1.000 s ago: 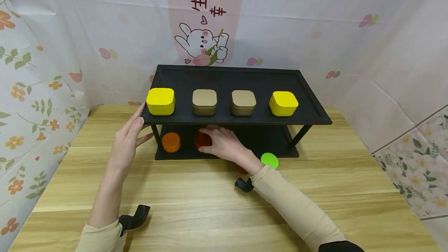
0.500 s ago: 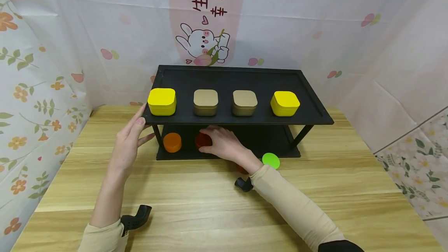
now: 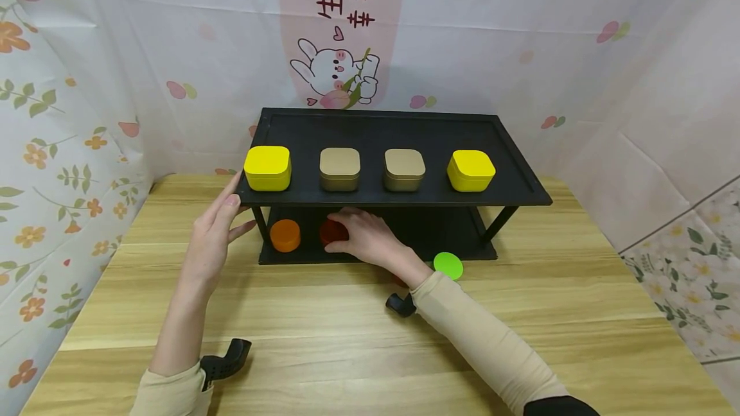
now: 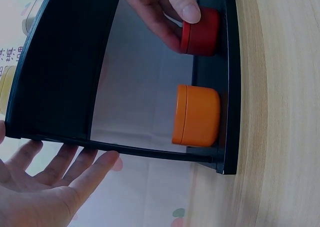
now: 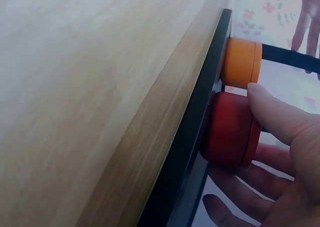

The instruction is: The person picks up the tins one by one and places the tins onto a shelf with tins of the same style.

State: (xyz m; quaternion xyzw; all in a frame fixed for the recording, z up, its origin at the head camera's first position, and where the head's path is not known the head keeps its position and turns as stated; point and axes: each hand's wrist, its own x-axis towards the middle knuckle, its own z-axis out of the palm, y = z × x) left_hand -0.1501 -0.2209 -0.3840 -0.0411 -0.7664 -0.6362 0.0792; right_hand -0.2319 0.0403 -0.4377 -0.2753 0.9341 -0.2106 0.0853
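Two tins share the lower shelf (image 3: 462,252): I see my right hand (image 3: 370,239) curled round the red tin (image 3: 332,232), the orange tin (image 3: 285,235) just leftward, nearer my flat, empty left hand (image 3: 214,236).

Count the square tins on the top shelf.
4, in a row along the front of the top shelf: yellow tin at left, two tan tins in the middle, another yellow tin at right.
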